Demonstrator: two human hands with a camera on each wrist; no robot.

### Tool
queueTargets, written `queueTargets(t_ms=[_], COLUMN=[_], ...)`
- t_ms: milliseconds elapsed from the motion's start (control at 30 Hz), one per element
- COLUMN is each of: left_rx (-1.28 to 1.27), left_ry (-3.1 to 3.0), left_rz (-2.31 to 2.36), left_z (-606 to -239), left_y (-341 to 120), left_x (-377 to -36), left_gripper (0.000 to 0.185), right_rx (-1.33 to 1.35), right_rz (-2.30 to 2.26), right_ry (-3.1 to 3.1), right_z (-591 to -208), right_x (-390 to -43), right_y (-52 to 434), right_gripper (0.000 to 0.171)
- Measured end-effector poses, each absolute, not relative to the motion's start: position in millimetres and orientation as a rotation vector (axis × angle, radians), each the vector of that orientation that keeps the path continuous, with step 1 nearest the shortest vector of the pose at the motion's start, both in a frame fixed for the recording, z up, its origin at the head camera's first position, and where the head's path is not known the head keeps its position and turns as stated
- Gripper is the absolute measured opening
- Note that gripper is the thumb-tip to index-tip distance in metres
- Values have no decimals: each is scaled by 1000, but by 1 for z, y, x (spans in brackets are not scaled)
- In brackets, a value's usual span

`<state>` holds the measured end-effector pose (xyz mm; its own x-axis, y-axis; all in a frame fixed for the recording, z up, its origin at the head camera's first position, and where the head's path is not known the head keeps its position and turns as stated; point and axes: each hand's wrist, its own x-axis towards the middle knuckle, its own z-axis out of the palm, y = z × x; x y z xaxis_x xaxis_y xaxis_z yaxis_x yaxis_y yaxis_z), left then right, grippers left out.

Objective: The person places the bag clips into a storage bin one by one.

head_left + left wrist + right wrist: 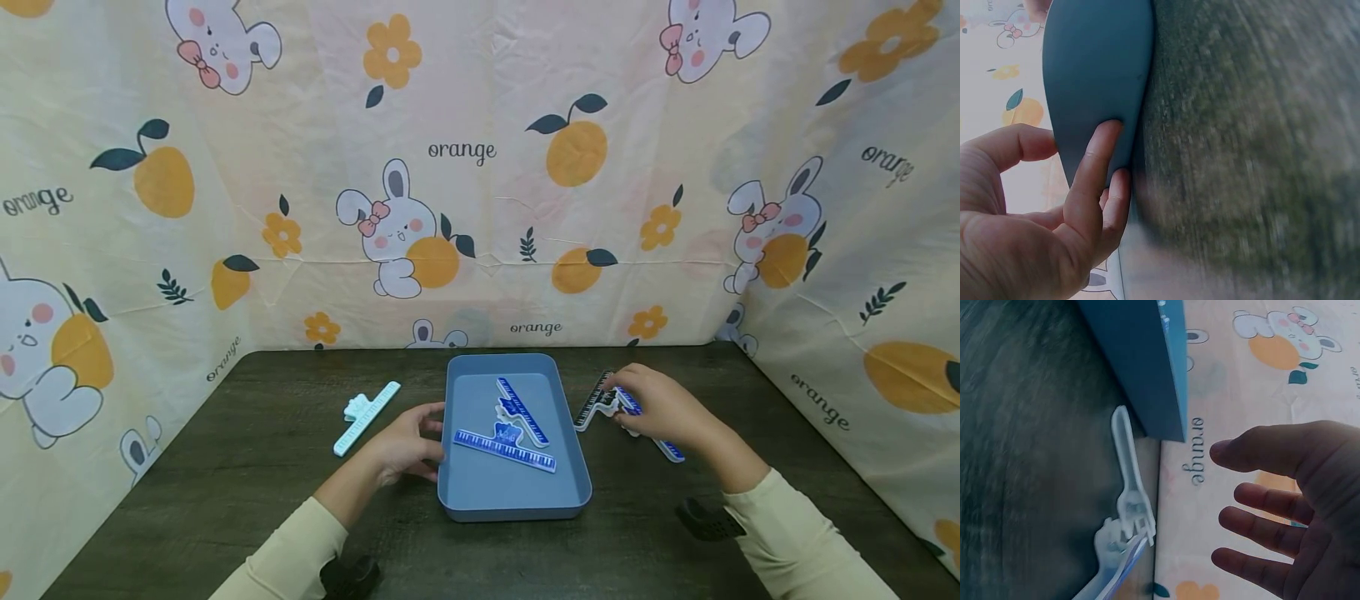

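My left hand [397, 446] is at the left side of a blue-grey rectangular tray [510, 496]. In the left wrist view its fingertips rest against the tray's outer wall [1100, 69]. Two blue-and-white ruler-shaped clips with a piano-key print lie inside, one slanting [534, 423] and one across the middle [487, 443]. To the tray's right, my right hand [660, 408] hovers over a black-and-white piano-key clip [588, 408] and a blue one [670, 451], partly hiding both. The right wrist view shows its fingers spread and holding nothing, apart from the clips [1125, 456].
A pale mint clip [367, 418] lies on the dark wooden table [247, 467], left of the tray and beyond my left hand. Behind the table hangs a cream cloth [480, 217] printed with rabbits and oranges; it also runs along both sides.
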<state>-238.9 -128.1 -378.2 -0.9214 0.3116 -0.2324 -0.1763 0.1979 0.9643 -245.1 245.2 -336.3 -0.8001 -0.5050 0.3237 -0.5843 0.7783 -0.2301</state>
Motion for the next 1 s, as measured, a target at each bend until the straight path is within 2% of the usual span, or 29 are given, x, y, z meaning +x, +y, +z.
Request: queueTargets(t_ms=[1000], left_rx=[113], left_ry=[2112], left_rz=[1765], left_z=[-377], left_y=[-127], left_x=[-238], left_gripper=[87], right_rx=[750], right_rz=[495], right_ry=[-2902], right_z=[-369], right_x=[-266], right_y=[270], right_gripper=[34])
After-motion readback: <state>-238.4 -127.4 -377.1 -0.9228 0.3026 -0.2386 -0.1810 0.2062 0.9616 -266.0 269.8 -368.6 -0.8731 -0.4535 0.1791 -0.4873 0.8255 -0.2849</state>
